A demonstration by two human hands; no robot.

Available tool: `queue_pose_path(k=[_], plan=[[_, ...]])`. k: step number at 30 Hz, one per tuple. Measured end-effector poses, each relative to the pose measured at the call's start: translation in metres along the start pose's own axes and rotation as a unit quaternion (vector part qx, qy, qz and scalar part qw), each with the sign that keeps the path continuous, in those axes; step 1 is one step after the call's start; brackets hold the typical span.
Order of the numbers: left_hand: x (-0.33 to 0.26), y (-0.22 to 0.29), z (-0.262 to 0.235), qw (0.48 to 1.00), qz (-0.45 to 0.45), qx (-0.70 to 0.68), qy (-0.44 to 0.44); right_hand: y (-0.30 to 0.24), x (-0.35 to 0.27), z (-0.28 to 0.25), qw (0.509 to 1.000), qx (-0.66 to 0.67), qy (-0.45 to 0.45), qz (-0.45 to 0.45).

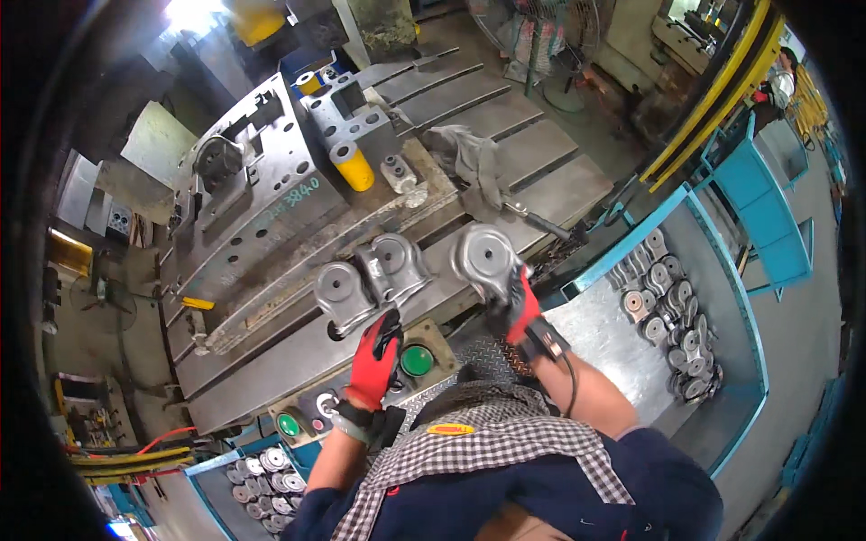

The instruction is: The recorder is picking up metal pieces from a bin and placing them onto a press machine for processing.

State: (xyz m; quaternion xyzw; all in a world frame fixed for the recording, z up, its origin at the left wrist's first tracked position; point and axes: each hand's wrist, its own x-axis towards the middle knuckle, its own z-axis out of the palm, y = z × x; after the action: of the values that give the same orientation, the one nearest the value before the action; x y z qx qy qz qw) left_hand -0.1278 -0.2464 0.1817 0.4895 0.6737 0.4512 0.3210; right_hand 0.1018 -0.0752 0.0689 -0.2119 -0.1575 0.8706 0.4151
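My right hand (523,311), in a red and black glove, grips a rounded stamped metal part (488,252) by its narrow end. The part has a raised round top with a small centre hole and is held over the front of the press bed. My left hand (373,359), gloved alike, is above the control panel with its fingers stretched out and nothing visible in them. Just beyond its fingertips a similar stamped part (337,287) lies on the bed edge. Another stamped part (395,263) rests beside it, to the right.
The control panel (442,347) carries green buttons. A large steel die (271,194) with yellow cylinders stands on the slotted press bed (559,180). A grey rag (469,158) and a black-handled tool (546,223) lie there. Blue-edged bins (753,334) of parts flank me. A person (776,88) stands far right.
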Motion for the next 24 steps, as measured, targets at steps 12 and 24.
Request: queue_pose_path(k=[12, 24], plan=[[-0.039, -0.017, -0.036, 0.995, -0.056, -0.057, -0.057, -0.008, 0.105, -0.027, 0.911, -0.351, 0.004, 0.215], [0.009, 0.036, 0.035, 0.966, 0.034, 0.080, -0.242, -0.039, -0.012, 0.080, 0.579, -0.815, 0.018, 0.020]])
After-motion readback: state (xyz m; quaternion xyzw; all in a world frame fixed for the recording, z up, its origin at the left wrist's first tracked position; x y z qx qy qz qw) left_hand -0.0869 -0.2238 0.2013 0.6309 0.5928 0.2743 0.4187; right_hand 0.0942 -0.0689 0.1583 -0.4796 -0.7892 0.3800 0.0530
